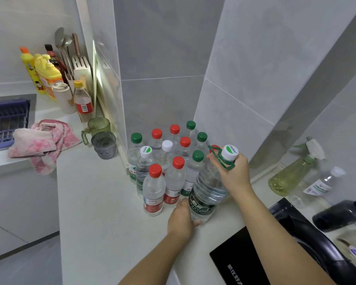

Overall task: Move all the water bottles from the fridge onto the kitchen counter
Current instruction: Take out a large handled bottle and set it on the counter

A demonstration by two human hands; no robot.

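my left hand [181, 218] grips the large water bottle [209, 188] at base, right hand [233, 171] at neck; placing step, i judge; next, stand it upright on tabletop [95, 202]

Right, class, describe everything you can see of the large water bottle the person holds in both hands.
The large water bottle is clear ribbed plastic, seemingly full, with a white cap bearing a green logo, a green carry strap at the neck and a dark green label low on the body. It tilts, cap toward the right. The right hand grips its neck; the left hand holds its base, near the white counter beside smaller water bottles.
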